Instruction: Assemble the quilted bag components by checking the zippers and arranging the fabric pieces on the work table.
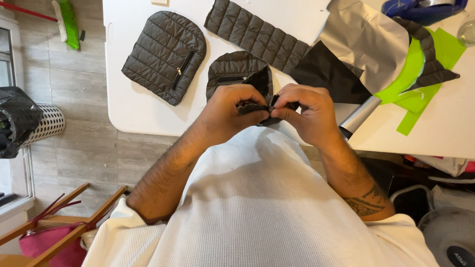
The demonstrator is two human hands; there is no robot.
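Observation:
My left hand (232, 110) and my right hand (305, 110) meet at the near edge of a white table (133, 111). Both pinch the lower edge of a dark quilted fabric piece (232, 69) with a small zipper slot. The fingertips close on a fold of that piece between the two hands; what lies inside the fold is hidden. A second quilted panel (166, 55) with a zipper lies flat to the left, apart from my hands.
A long quilted strip (257, 34) lies at the back. Black fabric (326, 71), silver sheet (363, 37) and neon green pieces (413, 94) cover the right side. A perforated white bin (47, 123) stands on the floor at left; a fan (450, 237) at lower right.

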